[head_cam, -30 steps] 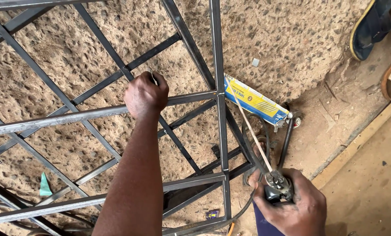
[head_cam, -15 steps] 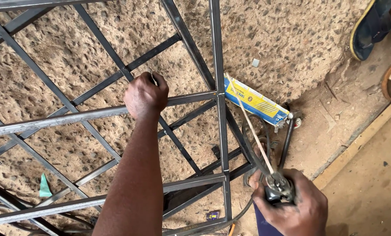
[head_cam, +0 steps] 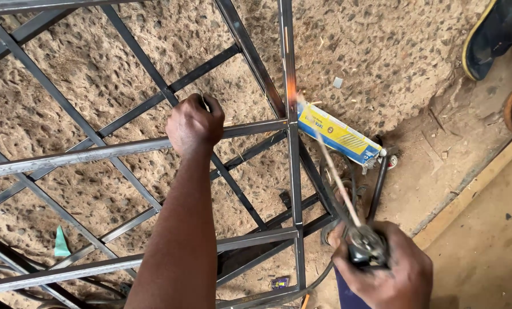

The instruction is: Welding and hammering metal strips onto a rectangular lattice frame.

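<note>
Head view, looking down: the left hand [head_cam: 194, 125] is wrapped in a closed grip around a horizontal bar of the dark grey steel lattice frame [head_cam: 67, 157], which stands over rough, pitted sandy ground [head_cam: 382, 51]. The right hand [head_cam: 388, 269], low at the right, has its grip clamped on a dark metal electrode holder [head_cam: 366, 247]. A thin pale welding rod [head_cam: 336, 176] runs up and to the left from the holder, its tip meeting the frame's upright bar where a small orange glow and a few sparks [head_cam: 293, 91] show. Just beside that upright, on the ground behind the rod, lies a long yellow and blue cardboard box [head_cam: 339, 134]. A dark cable [head_cam: 376, 189] curls near the box's right end. A dark blue sandal with a yellow edge [head_cam: 493, 34] sits in the top right corner, and a small green scrap [head_cam: 61, 243] lies under the frame at the left.
</note>
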